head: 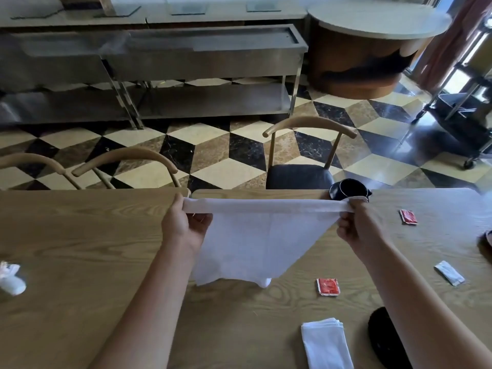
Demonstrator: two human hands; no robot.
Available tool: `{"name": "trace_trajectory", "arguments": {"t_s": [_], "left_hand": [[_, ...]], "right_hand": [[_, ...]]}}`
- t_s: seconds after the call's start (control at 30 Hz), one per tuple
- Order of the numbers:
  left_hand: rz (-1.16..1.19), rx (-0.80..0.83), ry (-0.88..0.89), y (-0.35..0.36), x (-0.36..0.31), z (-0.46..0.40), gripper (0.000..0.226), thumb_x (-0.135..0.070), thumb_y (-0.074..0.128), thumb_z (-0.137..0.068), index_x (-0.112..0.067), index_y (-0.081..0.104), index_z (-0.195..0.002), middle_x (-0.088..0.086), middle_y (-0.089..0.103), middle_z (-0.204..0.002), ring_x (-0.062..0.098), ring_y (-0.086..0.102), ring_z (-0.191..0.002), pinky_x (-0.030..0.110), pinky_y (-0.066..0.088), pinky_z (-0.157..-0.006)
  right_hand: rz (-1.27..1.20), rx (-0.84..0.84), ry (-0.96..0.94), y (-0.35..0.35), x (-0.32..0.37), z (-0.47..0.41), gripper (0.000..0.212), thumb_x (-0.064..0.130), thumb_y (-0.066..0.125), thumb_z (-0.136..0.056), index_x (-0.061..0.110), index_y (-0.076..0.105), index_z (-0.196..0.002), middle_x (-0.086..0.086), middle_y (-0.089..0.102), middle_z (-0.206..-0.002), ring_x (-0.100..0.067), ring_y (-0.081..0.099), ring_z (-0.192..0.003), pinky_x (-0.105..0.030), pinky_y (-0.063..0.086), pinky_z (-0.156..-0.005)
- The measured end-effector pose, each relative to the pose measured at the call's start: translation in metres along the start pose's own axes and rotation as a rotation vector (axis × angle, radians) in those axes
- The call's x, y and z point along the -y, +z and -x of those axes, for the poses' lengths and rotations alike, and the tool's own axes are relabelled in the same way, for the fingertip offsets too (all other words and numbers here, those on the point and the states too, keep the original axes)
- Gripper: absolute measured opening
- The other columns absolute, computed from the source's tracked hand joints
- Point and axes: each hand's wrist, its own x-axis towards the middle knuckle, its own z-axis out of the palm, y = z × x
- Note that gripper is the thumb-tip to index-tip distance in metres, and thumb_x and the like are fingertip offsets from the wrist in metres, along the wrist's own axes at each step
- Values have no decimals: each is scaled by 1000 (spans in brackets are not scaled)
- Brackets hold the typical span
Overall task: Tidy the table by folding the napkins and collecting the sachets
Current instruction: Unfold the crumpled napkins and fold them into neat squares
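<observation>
A white cloth napkin (253, 243) hangs stretched above the wooden table (80, 235). My left hand (183, 225) pinches its top left corner and my right hand (356, 227) pinches its top right corner. The lower tip of the napkin touches the table. A folded white napkin (327, 342) lies near the front edge. A crumpled white napkin (10, 278) sits at the far left. Two red sachets lie on the table, one (328, 286) in the middle right and one (408, 217) further back. A white sachet (449, 272) lies at the right.
A black cup (348, 191) stands at the table's far edge behind the napkin. A black object (386, 339) lies at the front right. Wooden chairs (306, 155) stand beyond the table, with steel counters behind them.
</observation>
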Motion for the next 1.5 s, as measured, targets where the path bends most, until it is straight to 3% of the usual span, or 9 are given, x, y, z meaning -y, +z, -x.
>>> {"name": "trace_trajectory", "arguments": {"t_s": [0.23,0.4,0.6,0.8,0.93,1.03,1.13,1.33,1.5], "left_hand": [[-101,-62,-15,58,-15,-55,30,-39,50,-103,-10,52,-106,11,55,-87,24,57,-74,29,53,-52],[-32,19,123,123,-56,-72,35,-43,52,-101,-8,54,-98,10,57,-83,23,61,-73,27,54,-54],[-28,120,271,147,-91,-54,37,-45,57,-97,-9,54,-108,11,57,-93,24,61,-84,29,52,-60],[-71,41,271,77,-58,-37,36,-46,56,-98,-10,62,-98,8,68,-80,18,66,-66,26,50,-55],[-162,-36,116,-8,-9,-47,34,-41,51,-101,-15,62,-120,1,66,-95,11,62,-78,20,50,-60],[-308,-217,-43,-80,33,-45,13,-30,56,-100,-21,62,-93,-1,61,-84,11,57,-69,16,46,-43],[-538,-387,-148,-147,68,-37,10,-22,64,-96,-15,60,-89,7,58,-82,19,53,-65,25,44,-47],[-796,-378,-273,-225,100,-12,13,-12,66,-91,-6,62,-80,7,50,-56,16,44,-44,14,26,-39],[-737,-425,-297,-237,91,-6,15,2,63,-86,-3,60,-72,7,54,-53,9,47,-30,11,27,-34]], "right_hand": [[-68,-106,166,33,24,-74,18,17,38,-96,15,54,-90,-3,50,-60,-9,44,-34,-15,39,-37],[-37,-132,-4,71,85,-100,20,13,42,-95,14,54,-80,-4,50,-57,-13,48,-44,-15,44,-43],[-31,-128,-214,89,125,-77,33,22,37,-100,12,55,-73,0,55,-44,-13,48,-40,-19,44,-46],[0,-104,-140,58,66,-59,25,24,44,-99,14,56,-79,0,52,-44,-10,45,-34,-16,37,-39],[44,-101,-21,17,-13,-53,20,17,55,-91,19,60,-72,4,50,-49,-5,43,-35,-15,35,-36],[91,-136,137,-18,-68,-46,19,10,60,-90,14,57,-71,0,51,-51,-7,43,-38,-15,37,-37],[182,-197,277,-53,-114,-39,22,9,66,-90,8,59,-69,-3,55,-46,-9,43,-35,-14,37,-35],[236,-245,476,-112,-188,-18,23,10,69,-92,6,59,-71,-3,53,-41,-8,40,-26,-13,38,-33],[243,-241,546,-135,-214,1,22,10,71,-90,3,63,-72,-4,60,-46,-8,43,-28,-14,41,-35]]}}
